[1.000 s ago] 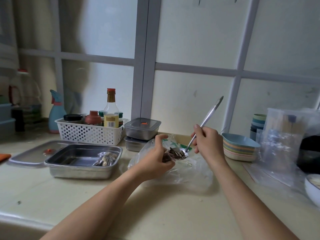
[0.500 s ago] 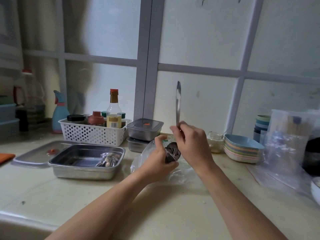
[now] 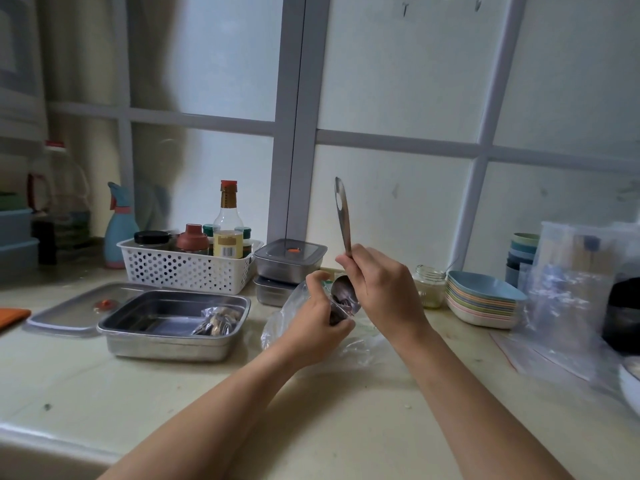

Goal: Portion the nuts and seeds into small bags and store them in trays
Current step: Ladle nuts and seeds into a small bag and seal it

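Just right of the open steel tray (image 3: 173,336), a little above the desk (image 3: 207,410), the small bag (image 3: 336,312) sits in the left hand (image 3: 311,323). Its fingers (image 3: 338,328) are curled round the bag's body, and the thumb is raised beside the mouth. Dark seeds show through the film. The spoon (image 3: 343,220) stands nearly upright over it, bowl tipped down into the mouth and handle pointing up. The right hand (image 3: 384,289) pinches the handle low, close to the bowl, with its fingers folded round the metal.

The bag looks like thin, limp, slippery film and probably weighs almost nothing. Its mouth would likely fold shut unless held apart at the rim, so the safest hold is at the rim, with the palm cupping the filled bottom. The seeds are loose and would scatter if the bag tilted. The spoon is stiff and smooth, and a grip near the bowl should give fine control when tipping.

A large crumpled clear bag (image 3: 360,348) lies on the desk under both hands, just right of the tray. One filled bag (image 3: 216,322) lies inside the tray at its right end. The tray's lid (image 3: 65,310) lies flat at its left. A white basket (image 3: 187,275) of bottles stands behind the tray, and two lidded steel containers (image 3: 289,259) are stacked behind it to the right. Well to the right, past the hands, are a glass jar (image 3: 429,289) and a stack of coloured dishes (image 3: 481,304).
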The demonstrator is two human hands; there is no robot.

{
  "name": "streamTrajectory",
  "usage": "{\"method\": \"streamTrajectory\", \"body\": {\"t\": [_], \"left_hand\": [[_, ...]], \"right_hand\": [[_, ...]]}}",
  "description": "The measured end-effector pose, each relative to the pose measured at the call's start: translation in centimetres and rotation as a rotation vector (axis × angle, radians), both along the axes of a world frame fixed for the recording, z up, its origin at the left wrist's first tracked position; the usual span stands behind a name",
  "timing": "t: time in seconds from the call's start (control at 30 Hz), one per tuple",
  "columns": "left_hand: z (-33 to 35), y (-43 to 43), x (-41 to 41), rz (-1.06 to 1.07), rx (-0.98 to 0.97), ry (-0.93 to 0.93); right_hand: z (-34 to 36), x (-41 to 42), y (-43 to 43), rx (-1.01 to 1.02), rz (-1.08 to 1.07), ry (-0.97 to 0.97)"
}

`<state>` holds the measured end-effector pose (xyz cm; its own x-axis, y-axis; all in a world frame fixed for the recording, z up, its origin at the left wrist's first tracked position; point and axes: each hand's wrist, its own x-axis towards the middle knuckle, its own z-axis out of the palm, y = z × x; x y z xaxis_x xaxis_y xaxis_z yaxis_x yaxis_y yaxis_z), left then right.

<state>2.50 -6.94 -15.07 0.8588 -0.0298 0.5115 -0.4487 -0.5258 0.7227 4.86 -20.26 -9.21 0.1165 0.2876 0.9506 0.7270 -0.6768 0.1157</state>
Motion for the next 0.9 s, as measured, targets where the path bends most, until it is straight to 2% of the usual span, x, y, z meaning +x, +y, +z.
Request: {"method": "streamTrajectory", "body": {"t": [0.23, 0.5, 0.63, 0.73, 0.8, 0.9], "left_hand": [[0.2, 0.0, -0.4, 0.001, -0.016, -0.016], [0.5, 0.1, -0.7, -0.014, -0.093, -0.009], [0.7, 0.0, -0.9, 0.011, -0.103, -0.016], [0.8, 0.2, -0.9, 0.032, -0.141, 0.003], [1.1, 0.5, -1.2, 0.029, -0.069, -0.020], [1.8, 0.7, -2.0, -0.006, 0.114, -0.088]], "right_hand": [[-0.1, 0.0, 0.0, 0.037, 0.014, -0.008], [0.3, -1.0, 0.0, 0.054, 0.051, -0.128], [0.2, -0.8, -0.1, 0.086, 0.133, -0.005], [0.6, -0.4, -1.5, 0.267, 0.177, 0.114], [0.8, -0.1, -2.7, 0.385, 0.187, 0.281], [0.2, 0.9, -4.3, 0.393, 0.170, 0.601]]}}
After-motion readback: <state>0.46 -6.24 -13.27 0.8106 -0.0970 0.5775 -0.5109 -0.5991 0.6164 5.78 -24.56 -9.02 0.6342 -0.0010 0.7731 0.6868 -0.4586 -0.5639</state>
